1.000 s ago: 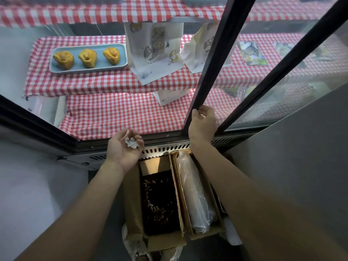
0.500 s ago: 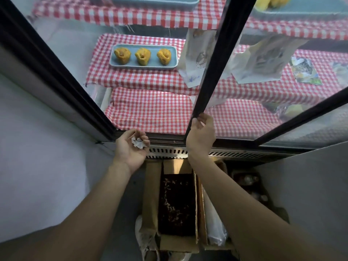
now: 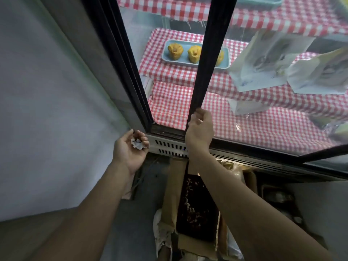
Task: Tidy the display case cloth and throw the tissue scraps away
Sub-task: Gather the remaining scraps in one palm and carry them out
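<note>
My left hand (image 3: pixel 130 150) is cupped palm up below the case's left corner, its fingers curled around crumpled white tissue scraps (image 3: pixel 138 144). My right hand (image 3: pixel 200 131) grips the lower end of the black sliding door frame (image 3: pixel 206 59) of the glass display case. Red-and-white checked cloth (image 3: pixel 170 102) lies flat on the bottom shelf, and more covers the shelves above. The door stands a narrow gap from the case's left post.
A blue tray (image 3: pixel 225 59) with three yellow pastries sits on the middle shelf, with printed paper bags (image 3: pixel 263 63) to its right behind the glass. An open cardboard box (image 3: pixel 174 187) with dark contents stands on the floor below the vent grille (image 3: pixel 235 159). A grey wall lies to the left.
My right hand has slid the door leftward, narrowing the opening. My left hand keeps the tissue scraps and stays low at the left. The camera has swung left.
</note>
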Available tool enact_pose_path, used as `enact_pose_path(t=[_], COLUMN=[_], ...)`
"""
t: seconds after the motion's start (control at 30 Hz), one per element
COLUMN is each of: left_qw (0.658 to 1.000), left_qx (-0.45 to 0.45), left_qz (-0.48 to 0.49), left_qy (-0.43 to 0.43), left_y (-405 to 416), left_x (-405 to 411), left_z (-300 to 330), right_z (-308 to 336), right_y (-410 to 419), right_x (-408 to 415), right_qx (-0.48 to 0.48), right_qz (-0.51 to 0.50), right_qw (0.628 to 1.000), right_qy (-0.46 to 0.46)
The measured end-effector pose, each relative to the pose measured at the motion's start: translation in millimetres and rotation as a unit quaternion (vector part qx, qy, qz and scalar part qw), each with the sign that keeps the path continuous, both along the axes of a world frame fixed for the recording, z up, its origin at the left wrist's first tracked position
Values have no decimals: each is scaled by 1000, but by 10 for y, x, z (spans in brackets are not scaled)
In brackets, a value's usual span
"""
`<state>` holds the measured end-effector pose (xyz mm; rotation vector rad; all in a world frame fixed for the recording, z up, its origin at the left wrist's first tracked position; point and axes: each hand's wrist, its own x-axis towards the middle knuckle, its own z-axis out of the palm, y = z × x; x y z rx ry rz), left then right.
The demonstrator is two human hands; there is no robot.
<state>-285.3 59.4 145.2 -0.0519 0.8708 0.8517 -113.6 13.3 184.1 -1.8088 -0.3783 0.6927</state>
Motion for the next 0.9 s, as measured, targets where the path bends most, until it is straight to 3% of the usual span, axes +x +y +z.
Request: enact_pose_path(t=[0.67, 0.9], left_qw=[999, 999], left_qx=[-34, -33], left_qz=[19, 5], left_qy=[0, 16], left_y=[193, 243], left_x=[-650, -652], left_z=[-159, -128], right_z=[-11, -78], right_y=[752, 782], right_x=[-857, -818], right_qx=[7, 17], right_qz=[175, 184], right_qw=[984, 983], right_qy=[28, 1])
